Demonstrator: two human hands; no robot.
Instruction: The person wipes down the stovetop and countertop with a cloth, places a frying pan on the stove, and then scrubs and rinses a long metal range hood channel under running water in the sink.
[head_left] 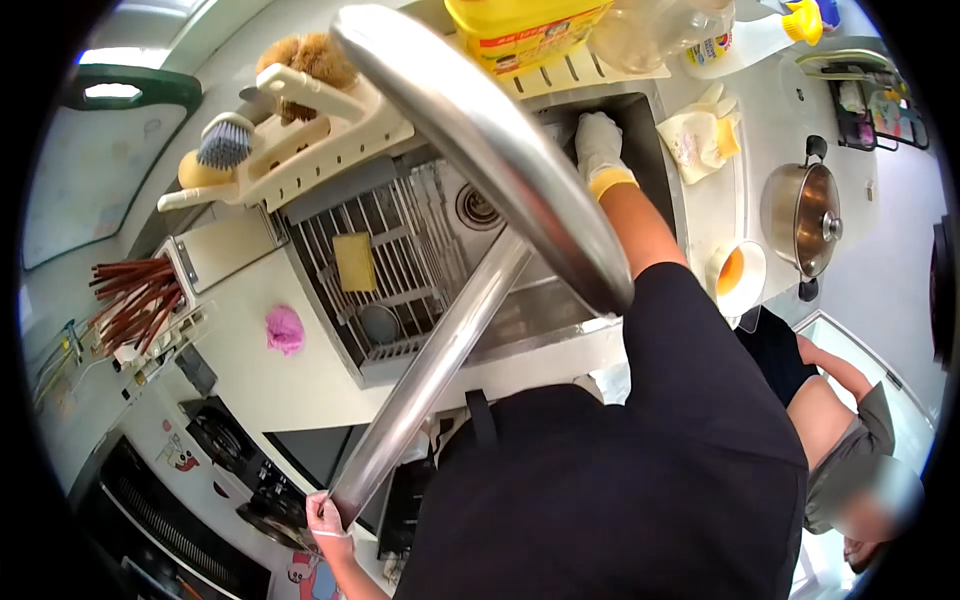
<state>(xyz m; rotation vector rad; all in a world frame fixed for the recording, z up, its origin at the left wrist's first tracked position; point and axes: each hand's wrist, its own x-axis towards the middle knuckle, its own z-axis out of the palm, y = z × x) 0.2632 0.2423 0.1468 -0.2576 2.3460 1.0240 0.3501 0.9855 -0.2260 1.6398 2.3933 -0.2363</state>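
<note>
One long-handled stainless-steel pan (490, 155), tilted edge-on above the sink (520, 325); your left hand (327, 517) clamped on its handle end. Your gloved right hand (600, 145), inside the sink; grip: cannot tell. Yellow sponge (354, 262), on wire rack (410, 296).

Daylight-ish glow is pouring in top left and bottom right tbh, glare is streaking the shiny metal (480, 150), the fisheye is bending the counter (250, 345) and blacking out the corners, and one person's head (880, 500) is showing up blurred.
</note>
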